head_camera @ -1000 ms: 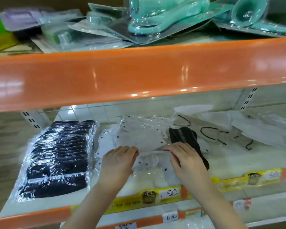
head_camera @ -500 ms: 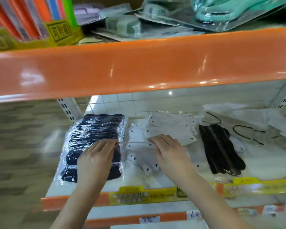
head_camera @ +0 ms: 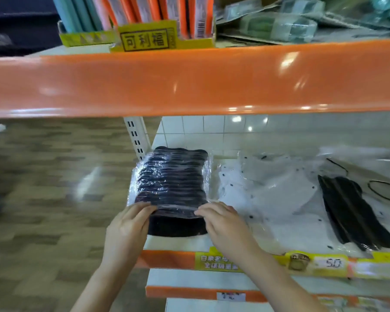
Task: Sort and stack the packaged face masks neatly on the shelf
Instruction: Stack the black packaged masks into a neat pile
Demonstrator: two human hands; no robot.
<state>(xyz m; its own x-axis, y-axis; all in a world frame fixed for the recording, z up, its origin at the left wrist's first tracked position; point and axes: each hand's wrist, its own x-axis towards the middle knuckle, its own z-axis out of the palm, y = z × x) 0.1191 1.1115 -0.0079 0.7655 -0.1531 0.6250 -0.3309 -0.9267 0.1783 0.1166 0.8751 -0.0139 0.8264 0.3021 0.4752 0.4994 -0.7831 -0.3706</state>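
A row of black face masks in clear wrap (head_camera: 171,183) lies at the left end of the white shelf (head_camera: 180,243). My left hand (head_camera: 127,230) grips the near left edge of the front packet, and my right hand (head_camera: 225,226) grips its near right edge. The packet's front is lifted a little off a black mask underneath. To the right lie white masks with black dots in clear bags (head_camera: 270,194). Further right sits a single packet of black masks (head_camera: 351,212).
An orange shelf lip (head_camera: 189,82) overhangs the work area just above the masks. On the upper shelf stand a yellow box of coloured items (head_camera: 144,39) and teal blister packs (head_camera: 279,25). A yellow price strip (head_camera: 302,263) runs along the front edge. Wooden floor lies to the left.
Both hands have moved left from the white dotted masks to the black wrapped stack and taken hold of its front packet. The view has swung left too.
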